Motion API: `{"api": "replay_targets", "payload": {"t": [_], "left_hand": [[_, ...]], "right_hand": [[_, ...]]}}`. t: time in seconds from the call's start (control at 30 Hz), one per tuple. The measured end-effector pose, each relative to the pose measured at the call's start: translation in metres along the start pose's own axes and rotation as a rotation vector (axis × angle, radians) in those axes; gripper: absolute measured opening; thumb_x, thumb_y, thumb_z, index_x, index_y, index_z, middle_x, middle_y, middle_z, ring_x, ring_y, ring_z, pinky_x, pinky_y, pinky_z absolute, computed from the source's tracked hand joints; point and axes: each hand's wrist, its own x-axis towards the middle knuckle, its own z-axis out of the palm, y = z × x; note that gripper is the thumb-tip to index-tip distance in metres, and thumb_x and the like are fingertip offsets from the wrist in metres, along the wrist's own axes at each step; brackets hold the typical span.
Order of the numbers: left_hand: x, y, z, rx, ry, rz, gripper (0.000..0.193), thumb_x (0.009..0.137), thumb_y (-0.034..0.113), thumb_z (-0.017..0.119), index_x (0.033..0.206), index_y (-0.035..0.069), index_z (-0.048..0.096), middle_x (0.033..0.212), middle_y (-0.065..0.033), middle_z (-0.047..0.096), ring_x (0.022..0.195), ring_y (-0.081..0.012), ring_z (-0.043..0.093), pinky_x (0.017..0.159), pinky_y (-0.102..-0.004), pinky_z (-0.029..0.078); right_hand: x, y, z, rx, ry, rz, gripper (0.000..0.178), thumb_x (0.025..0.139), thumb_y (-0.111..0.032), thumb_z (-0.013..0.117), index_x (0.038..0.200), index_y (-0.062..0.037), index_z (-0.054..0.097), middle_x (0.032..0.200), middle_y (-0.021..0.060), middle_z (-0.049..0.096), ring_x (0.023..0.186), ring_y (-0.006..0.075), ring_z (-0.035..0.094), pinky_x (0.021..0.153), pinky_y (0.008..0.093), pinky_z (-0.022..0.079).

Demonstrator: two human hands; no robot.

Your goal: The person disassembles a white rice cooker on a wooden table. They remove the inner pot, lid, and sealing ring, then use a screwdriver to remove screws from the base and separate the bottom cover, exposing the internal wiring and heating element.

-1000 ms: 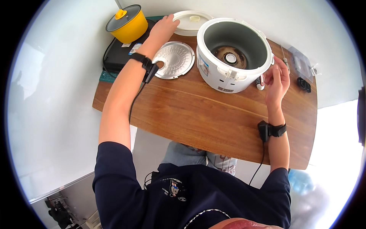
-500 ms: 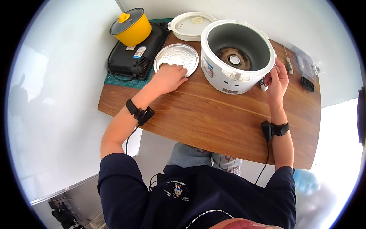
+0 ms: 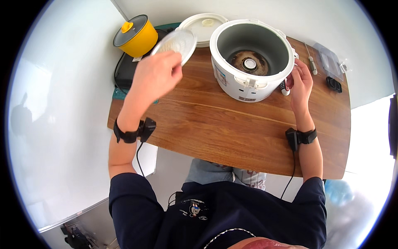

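Note:
In my left hand (image 3: pixel 155 74) is a thin round metal plate (image 3: pixel 187 40), tilted and held by its near edge above the table; motion smears it somewhat. A white rice cooker body (image 3: pixel 229 83) stands open at the back middle. Its dark grey inside has no pot in it, and a round heating base with brown stains (image 3: pixel 258 63) shows at the bottom. My right hand (image 3: pixel 301 85) rests with bent fingers against the cooker's right side, gripping near the rim; some fingertips are hidden. Beneath that hand lies a small white-ended thing (image 3: pixel 285 89) with a black-and-white pattern.
Behind the plate lies a white round lid (image 3: pixel 202 25). At the back left, a yellow pot (image 3: pixel 141 41) with a dark lid sits on a black appliance (image 3: pixel 126 71) over a green mat (image 3: pixel 119 93). A screwdriver-like tool (image 3: pixel 312 65), clear plastic box (image 3: pixel 330 65) and black piece (image 3: pixel 333 84) lie right.
My left hand has picked the metal plate up off the table and tilted it. The right hand stays at the cooker's side. My view has shifted slightly.

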Motion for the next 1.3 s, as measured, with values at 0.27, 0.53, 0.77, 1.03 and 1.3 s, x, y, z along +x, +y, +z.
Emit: {"api": "replay_targets", "payload": {"t": [0.27,0.53,0.77,1.03,1.3], "left_hand": [[0.115,-0.088,0.094,0.234,0.117,0.344,0.004,0.087,0.007,0.064,0.09,0.008,0.063,0.086,-0.0067,0.064,0.086,-0.0296,0.067,0.07,-0.0444,0.057],[0.136,-0.11,0.156,0.233,-0.016,0.343,0.008,0.09,0.014,0.066,0.095,0.007,0.063,0.093,-0.0077,0.065,0.09,-0.0311,0.066,0.076,-0.0444,0.057],[0.14,-0.122,0.145,-0.027,-0.156,0.177,0.016,0.091,0.021,0.071,0.089,0.005,0.065,0.089,-0.0133,0.067,0.085,-0.0344,0.065,0.075,-0.045,0.052],[0.135,-0.122,0.132,-0.11,-0.136,0.097,0.012,0.091,0.016,0.072,0.099,0.007,0.071,0.094,-0.0118,0.07,0.086,-0.0317,0.067,0.078,-0.0407,0.053],[0.1,0.016,0.074,-0.706,0.567,0.095,0.013,0.096,0.008,0.068,0.107,0.006,0.074,0.086,-0.0033,0.066,0.072,-0.0152,0.061,0.069,-0.0282,0.05]], "right_hand": [[0.003,0.004,-0.001,-0.02,-0.032,0.031,0.023,0.104,-0.008,0.056,0.124,-0.0028,0.066,0.076,-0.0008,0.062,0.057,0.0042,0.05,0.05,0.0202,0.038],[0.002,0.004,0.004,-0.017,-0.023,0.058,0.022,0.103,-0.007,0.057,0.123,-0.0018,0.066,0.074,-0.0006,0.061,0.058,0.0056,0.05,0.052,0.0217,0.04],[0.002,0.013,0.001,-0.091,-0.023,0.069,0.023,0.103,-0.008,0.057,0.124,-0.0016,0.066,0.074,-0.0002,0.063,0.059,0.0061,0.053,0.053,0.0221,0.041],[0.005,0.021,0.002,-0.081,-0.023,0.071,0.022,0.105,-0.011,0.058,0.123,-0.0017,0.066,0.073,-0.0017,0.062,0.058,0.0058,0.051,0.053,0.0222,0.041],[0.002,0.024,-0.001,-0.122,-0.03,0.051,0.022,0.105,-0.01,0.057,0.123,-0.001,0.066,0.074,-0.0022,0.062,0.06,0.0055,0.051,0.055,0.0226,0.041]]}}
